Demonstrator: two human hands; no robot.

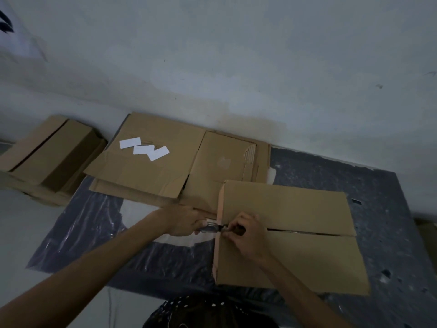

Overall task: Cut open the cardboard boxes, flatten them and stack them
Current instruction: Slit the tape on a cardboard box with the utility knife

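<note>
Box (295, 209): smooth, matt brown cardboard; pale tape (220, 204) along one edge.
Flattened sheets (146, 171): the same matt cardboard, with white paper labels (144, 149).
Cutter (210, 227): shiny, metal-looking body.
Floor sheet (89, 233): dark, glossy, wrinkled plastic.
Wall (212, 55): matt, patchy paint.

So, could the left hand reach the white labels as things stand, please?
Probably yes: only flat cardboard lies between the left hand and the white labels, though it is gripping a knife.

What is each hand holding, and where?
The left hand grips the cutter by its handle. The right hand pinches at its blade end on the box; blade or tape cannot be told.
</note>
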